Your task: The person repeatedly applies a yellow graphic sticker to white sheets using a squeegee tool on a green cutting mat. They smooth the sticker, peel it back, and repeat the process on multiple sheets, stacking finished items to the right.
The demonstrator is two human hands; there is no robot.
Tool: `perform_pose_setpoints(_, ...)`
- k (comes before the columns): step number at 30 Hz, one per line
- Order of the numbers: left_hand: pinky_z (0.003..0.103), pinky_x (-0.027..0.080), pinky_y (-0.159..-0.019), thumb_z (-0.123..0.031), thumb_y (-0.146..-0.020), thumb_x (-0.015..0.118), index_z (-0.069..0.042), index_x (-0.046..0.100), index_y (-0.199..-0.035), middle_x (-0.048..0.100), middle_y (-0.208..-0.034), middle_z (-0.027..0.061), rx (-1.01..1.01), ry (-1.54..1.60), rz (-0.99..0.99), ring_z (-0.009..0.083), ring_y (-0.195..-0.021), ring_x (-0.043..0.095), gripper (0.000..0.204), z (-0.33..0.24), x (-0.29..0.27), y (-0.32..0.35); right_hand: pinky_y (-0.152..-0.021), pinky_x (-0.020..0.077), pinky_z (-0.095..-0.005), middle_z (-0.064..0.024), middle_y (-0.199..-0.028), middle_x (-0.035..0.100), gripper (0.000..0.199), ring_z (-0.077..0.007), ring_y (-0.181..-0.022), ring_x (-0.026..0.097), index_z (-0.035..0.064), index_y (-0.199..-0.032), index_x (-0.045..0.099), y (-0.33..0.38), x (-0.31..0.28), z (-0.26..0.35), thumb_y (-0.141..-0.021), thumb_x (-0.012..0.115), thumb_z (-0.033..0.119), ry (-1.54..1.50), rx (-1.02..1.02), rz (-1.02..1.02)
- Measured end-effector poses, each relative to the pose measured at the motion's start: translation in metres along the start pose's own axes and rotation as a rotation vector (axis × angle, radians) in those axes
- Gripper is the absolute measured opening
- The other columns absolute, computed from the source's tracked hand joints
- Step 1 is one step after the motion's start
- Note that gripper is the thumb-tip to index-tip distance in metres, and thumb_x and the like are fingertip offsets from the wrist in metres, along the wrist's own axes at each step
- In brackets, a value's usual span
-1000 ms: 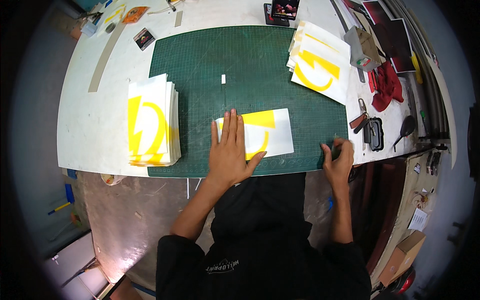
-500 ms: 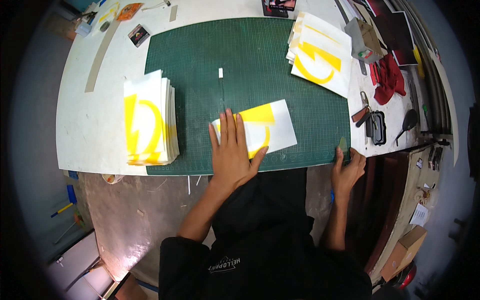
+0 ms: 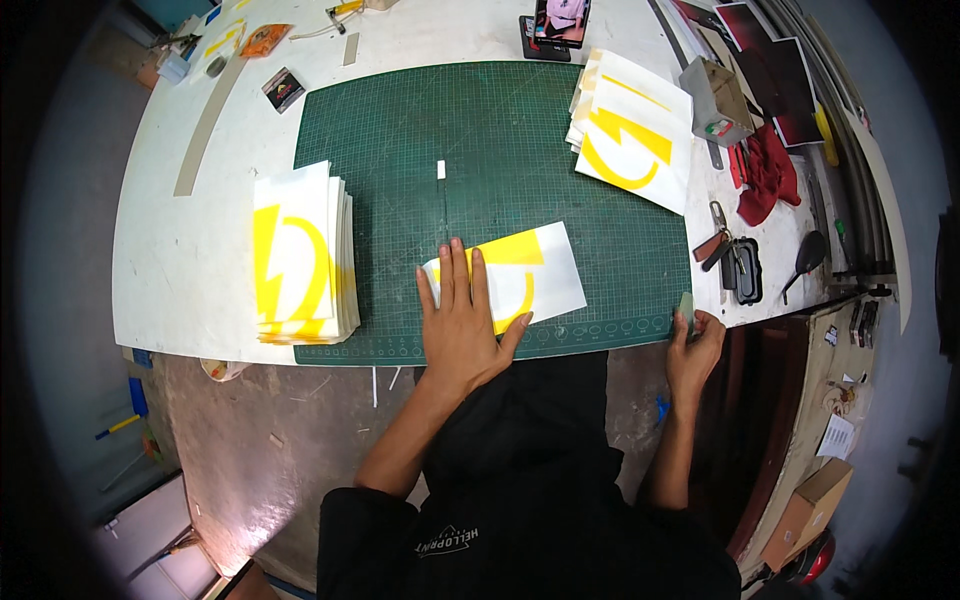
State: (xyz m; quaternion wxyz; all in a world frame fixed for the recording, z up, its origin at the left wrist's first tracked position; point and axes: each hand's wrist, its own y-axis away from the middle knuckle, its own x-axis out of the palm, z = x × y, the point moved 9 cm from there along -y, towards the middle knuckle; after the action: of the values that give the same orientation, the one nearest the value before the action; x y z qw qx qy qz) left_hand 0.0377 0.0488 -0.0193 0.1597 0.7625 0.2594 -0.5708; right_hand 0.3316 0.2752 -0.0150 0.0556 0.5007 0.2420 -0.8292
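My left hand (image 3: 462, 330) lies flat with its fingers stretched over the left part of a white sheet with yellow shapes (image 3: 560, 275). The sheet sits slightly askew on a green cutting mat (image 3: 390, 120), and its left end is partly hidden under the hand. At the mat's front right corner, my right hand (image 3: 695, 350) pinches a small, flat, greenish see-through piece (image 3: 685, 305) between thumb and fingers. To the left stands a stack of similar yellow-printed sheets (image 3: 293, 250), edges fanned a little. A second pile of such sheets (image 3: 640, 130) rests at the mat's far right.
A small white block (image 3: 441, 170) lies mid-mat. On the right are keys (image 3: 717, 215), a black case (image 3: 747, 270), a black spoon-shaped thing (image 3: 808, 255), a red cloth (image 3: 768, 180) and a metal box (image 3: 715, 100). A phone (image 3: 560, 22) stands at the back.
The whole view has shifted, so the table sits slightly lower in the picture. Both hands stay in nearly the same places; the left still presses the sheet, the right still holds the greenish piece.
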Motion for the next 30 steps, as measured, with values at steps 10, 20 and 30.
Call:
perform_pose_setpoints(10, 0.069, 0.005, -0.127, -0.065, -0.101, 0.049, 0.012, 0.030, -0.161, 0.021, -0.170, 0.0359, 0.007, 0.066, 0.014, 0.0483, -0.162, 0.015, 0.099, 0.008, 0.001, 0.001, -0.067, 0.0546, -0.0306, -0.0112, -0.088, 0.073, 0.034, -0.0147, -0.074, 0.068, -0.0054, -0.131, 0.060, -0.001, 0.000, 0.058, -0.099, 0.067, -0.002, -0.442, -0.004, 0.165)
perform_pose_setpoints(20, 0.071, 0.006, -0.126, -0.073, -0.097, 0.051, 0.014, 0.029, -0.160, 0.022, -0.170, 0.0341, 0.003, -0.028, -0.009, 0.0470, -0.162, 0.016, 0.110, 0.010, 0.002, -0.001, -0.056, 0.0576, -0.0330, -0.0147, -0.099, 0.071, 0.053, -0.0260, -0.066, 0.071, -0.0030, -0.138, 0.063, 0.034, 0.035, 0.221, -0.085, 0.073, -0.007, -0.523, -0.646, 0.300)
perform_pose_setpoints(30, 0.070, 0.005, -0.126, -0.068, -0.094, 0.059, 0.014, 0.028, -0.160, 0.021, -0.171, 0.0340, -0.013, -0.018, 0.013, 0.0463, -0.162, 0.014, 0.111, 0.013, 0.004, 0.000, -0.057, 0.0590, -0.0360, -0.0137, -0.099, 0.071, 0.050, -0.0294, -0.064, 0.070, -0.0009, -0.135, 0.066, 0.000, 0.048, 0.187, -0.085, 0.071, -0.005, -0.313, -0.557, 0.167)
